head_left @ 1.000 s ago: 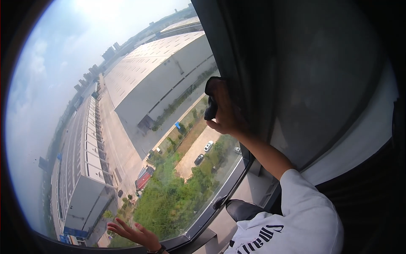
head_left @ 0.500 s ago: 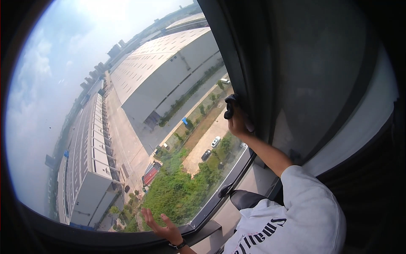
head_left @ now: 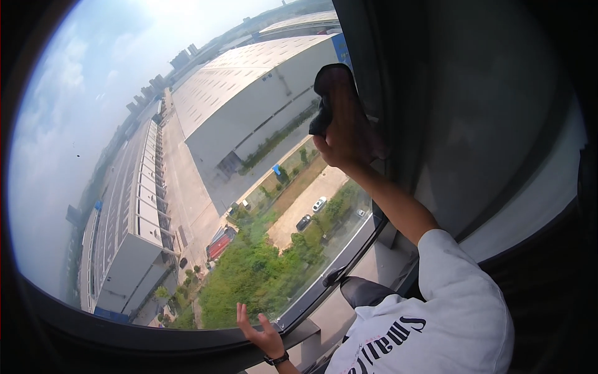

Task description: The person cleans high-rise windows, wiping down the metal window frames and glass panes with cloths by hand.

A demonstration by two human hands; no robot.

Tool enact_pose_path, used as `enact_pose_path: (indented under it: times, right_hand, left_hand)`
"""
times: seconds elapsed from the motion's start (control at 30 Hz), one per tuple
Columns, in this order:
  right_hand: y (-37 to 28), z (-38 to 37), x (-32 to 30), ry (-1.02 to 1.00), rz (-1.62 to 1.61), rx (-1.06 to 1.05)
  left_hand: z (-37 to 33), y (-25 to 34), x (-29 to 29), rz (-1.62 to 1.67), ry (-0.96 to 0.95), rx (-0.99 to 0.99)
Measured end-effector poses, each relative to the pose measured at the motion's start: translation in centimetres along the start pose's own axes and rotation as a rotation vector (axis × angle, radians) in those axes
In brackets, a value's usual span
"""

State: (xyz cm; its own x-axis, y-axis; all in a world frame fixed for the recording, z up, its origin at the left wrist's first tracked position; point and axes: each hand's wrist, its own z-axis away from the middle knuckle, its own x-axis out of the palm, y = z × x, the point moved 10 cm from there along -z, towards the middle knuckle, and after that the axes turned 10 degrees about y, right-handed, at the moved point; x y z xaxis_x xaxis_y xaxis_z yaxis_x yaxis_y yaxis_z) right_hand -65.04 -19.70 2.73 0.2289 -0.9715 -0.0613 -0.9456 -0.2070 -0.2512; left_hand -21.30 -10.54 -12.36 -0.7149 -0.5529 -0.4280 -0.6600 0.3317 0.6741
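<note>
My right hand (head_left: pixel 341 140) presses a dark cloth (head_left: pixel 335 78) against the glass of a large window, beside its right-hand dark frame (head_left: pixel 367 50). The cloth bunches over and around my fingers, hiding most of them. Low at the window's bottom edge, my left hand (head_left: pixel 263 338) is raised with its fingers apart and holds nothing. Whether its fingertips touch the glass, I cannot tell. A dark watch or band (head_left: pixel 276 359) circles my left wrist.
A pale sill (head_left: pixel 372 269) runs under the window, near my knee (head_left: pixel 364 292) and a small black window handle (head_left: pixel 333 276). A dark panel or curtain (head_left: pixel 473 124) fills the right side. Beyond the glass, far below, lie large warehouses (head_left: pixel 249 121), trees and parked cars.
My right hand has moved up along the glass with the cloth, which now shows larger and more spread. My left hand has shifted slightly right, its fingers still apart.
</note>
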Motion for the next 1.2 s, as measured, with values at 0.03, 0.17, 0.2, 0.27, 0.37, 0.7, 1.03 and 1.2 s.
enact_pose_path:
  times: [0.03, 0.17, 0.2, 0.27, 0.37, 0.7, 1.03, 1.2]
  right_hand:
    - [0.9, 3.4, 0.3, -0.006, -0.118, 0.064]
    - [-0.5, 8.9, 1.0, -0.240, -0.012, 0.042]
    - [-0.1, 8.5, 1.2, -0.272, 0.002, 0.084]
    - [-3.1, 1.5, -1.8, -0.027, -0.063, -0.111]
    - [-3.0, -5.0, -0.9, 0.176, 0.079, -0.194]
    - [0.4, 1.4, 1.4, -0.060, -0.051, -0.117]
    - [6.0, 13.5, 0.9, 0.258, -0.205, 0.312]
    - [1.2, 15.6, 1.7, 0.229, -0.259, 0.301]
  left_hand:
    - [0.1, 0.1, 0.5, 0.010, 0.005, 0.000]
    - [0.3, -0.1, 2.8, 0.046, -0.135, -0.060]
    - [0.4, 0.3, 3.3, 0.057, -0.176, -0.051]
    - [0.4, -0.4, 3.7, 0.036, -0.191, -0.044]
    - [0.4, -0.6, 3.8, 0.006, -0.201, 0.041]
    - [0.8, -1.8, 5.4, -0.158, -0.118, 0.025]
    - [5.8, -4.1, 7.5, 0.152, -0.228, -0.203]
    - [10.8, -3.8, 8.4, 0.229, -0.305, -0.339]
